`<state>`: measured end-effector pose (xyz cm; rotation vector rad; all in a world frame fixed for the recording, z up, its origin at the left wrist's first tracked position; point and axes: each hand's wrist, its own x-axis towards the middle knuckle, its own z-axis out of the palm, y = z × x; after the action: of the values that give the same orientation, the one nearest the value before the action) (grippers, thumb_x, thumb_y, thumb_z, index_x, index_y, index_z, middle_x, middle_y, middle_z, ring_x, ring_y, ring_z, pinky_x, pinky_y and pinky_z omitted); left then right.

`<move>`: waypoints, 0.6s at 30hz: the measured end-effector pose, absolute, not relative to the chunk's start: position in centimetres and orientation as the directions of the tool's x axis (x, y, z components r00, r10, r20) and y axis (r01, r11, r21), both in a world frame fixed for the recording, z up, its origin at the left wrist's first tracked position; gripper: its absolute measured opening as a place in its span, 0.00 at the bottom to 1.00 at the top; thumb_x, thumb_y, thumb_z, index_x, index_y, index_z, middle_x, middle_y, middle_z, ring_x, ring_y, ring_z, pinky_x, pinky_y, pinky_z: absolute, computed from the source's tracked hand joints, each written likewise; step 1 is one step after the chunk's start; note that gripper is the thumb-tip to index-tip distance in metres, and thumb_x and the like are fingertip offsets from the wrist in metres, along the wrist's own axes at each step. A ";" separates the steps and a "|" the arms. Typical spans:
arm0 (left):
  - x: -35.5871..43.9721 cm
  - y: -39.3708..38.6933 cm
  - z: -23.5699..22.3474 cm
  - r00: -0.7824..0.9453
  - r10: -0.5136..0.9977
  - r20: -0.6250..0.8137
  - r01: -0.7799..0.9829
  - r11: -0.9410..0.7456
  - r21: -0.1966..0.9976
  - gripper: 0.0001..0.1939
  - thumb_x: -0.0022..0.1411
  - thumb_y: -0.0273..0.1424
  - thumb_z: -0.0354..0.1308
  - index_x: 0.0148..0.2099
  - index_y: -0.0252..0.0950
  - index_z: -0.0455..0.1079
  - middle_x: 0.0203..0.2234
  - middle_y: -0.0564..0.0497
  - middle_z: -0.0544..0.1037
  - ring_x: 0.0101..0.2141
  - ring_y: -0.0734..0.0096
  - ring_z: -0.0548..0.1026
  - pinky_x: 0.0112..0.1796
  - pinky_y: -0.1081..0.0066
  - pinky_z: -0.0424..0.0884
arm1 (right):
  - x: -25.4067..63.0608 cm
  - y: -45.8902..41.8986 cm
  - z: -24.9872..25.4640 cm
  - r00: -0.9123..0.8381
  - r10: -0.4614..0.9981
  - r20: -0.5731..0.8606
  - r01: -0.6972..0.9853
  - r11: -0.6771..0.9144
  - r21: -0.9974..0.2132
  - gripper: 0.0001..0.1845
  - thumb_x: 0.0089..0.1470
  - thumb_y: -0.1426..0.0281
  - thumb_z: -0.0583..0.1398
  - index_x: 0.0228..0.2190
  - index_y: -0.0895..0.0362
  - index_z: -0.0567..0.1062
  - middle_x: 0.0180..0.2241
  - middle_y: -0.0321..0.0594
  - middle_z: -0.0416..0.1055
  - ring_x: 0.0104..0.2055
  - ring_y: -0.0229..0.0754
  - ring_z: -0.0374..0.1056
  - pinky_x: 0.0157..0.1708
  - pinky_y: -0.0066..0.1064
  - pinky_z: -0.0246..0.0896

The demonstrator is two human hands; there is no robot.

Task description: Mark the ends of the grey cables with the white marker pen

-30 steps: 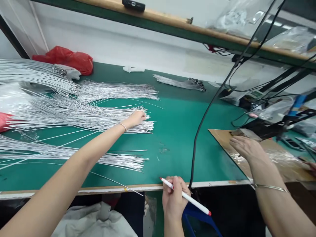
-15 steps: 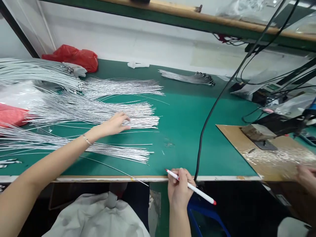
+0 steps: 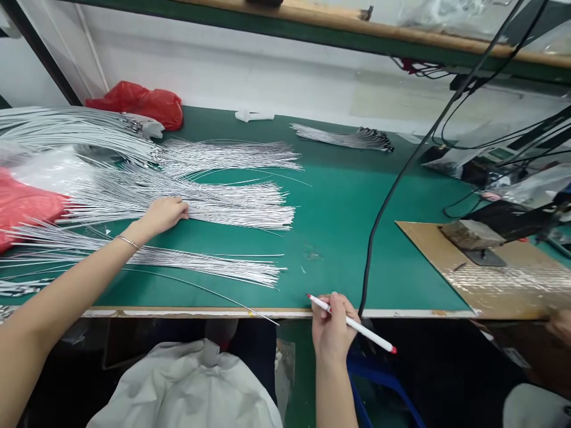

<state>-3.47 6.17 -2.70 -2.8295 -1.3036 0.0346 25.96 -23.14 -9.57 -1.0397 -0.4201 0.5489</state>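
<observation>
My left hand (image 3: pixel 166 215) lies on the near edge of the middle bundle of thin grey wires (image 3: pixel 250 208), its fingers curled closed on wires there; how many it grips is hidden. My right hand (image 3: pixel 333 327), at the table's front edge, is closed around a white marker pen (image 3: pixel 372 336) with red ends, its red tip pointing up and left. Nearer me lies another wire bundle (image 3: pixel 232 267), and one loose wire (image 3: pixel 209 292) reaches over the front edge. Behind the middle bundle is a further wire bundle (image 3: pixel 236 156).
A black cable (image 3: pixel 379 220) hangs across the green table (image 3: pixel 330 208). Red bags (image 3: pixel 151 107) and coiled cables (image 3: pixel 66 128) lie left. At right, cardboard (image 3: pixel 446 255) carries a block (image 3: pixel 473 233); another person's hand (image 3: pixel 561 326) is beside it. A short bundle (image 3: pixel 343 138) lies behind.
My left hand has moved left along the middle bundle, and its fingers have gone from spread to curled. The marker stays in my right hand. The view has shifted slightly.
</observation>
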 end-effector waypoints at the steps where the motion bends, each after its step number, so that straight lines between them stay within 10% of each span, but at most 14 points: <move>1: -3.3 6.3 -2.6 0.640 0.769 0.012 0.768 -0.639 -0.040 0.13 0.63 0.34 0.44 0.37 0.34 0.67 0.36 0.40 0.72 0.38 0.55 0.70 0.34 0.66 0.60 | 25.9 -23.2 -9.6 0.789 0.610 0.073 -0.220 0.391 -0.893 0.18 0.49 0.64 0.63 0.15 0.59 0.66 0.13 0.29 0.58 0.16 0.27 0.50 0.18 0.22 0.47; 8: -2.5 2.6 -2.4 0.634 0.773 0.018 0.772 -0.634 0.052 0.18 0.63 0.41 0.46 0.46 0.34 0.65 0.41 0.42 0.73 0.41 0.58 0.71 0.39 0.67 0.64 | 25.9 -23.1 -9.6 0.786 0.614 0.072 -0.207 0.370 -0.906 0.19 0.48 0.64 0.64 0.14 0.59 0.64 0.13 0.30 0.61 0.15 0.28 0.50 0.17 0.23 0.47; 14: 0.1 -5.3 -3.7 0.895 0.423 -0.138 0.445 -0.857 0.258 0.48 0.53 0.56 0.54 0.66 0.35 0.42 0.61 0.37 0.54 0.58 0.50 0.55 0.52 0.61 0.55 | 26.0 -23.2 -9.6 0.778 0.625 0.060 -0.226 0.368 -0.902 0.18 0.48 0.64 0.63 0.15 0.59 0.66 0.12 0.29 0.58 0.16 0.28 0.50 0.17 0.23 0.47; 18: 1.4 -6.2 -4.6 0.866 0.498 -0.036 0.491 -0.837 0.243 0.29 0.64 0.48 0.46 0.59 0.34 0.58 0.47 0.41 0.68 0.46 0.57 0.65 0.45 0.64 0.61 | 26.1 -23.1 -9.5 0.772 0.632 0.065 -0.216 0.358 -0.908 0.19 0.48 0.63 0.63 0.15 0.59 0.65 0.12 0.28 0.57 0.16 0.28 0.50 0.18 0.23 0.46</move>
<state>1.44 -6.23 -4.62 -3.2713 -0.8809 -0.0483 26.05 -23.15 -9.51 -1.0745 -0.4460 0.5706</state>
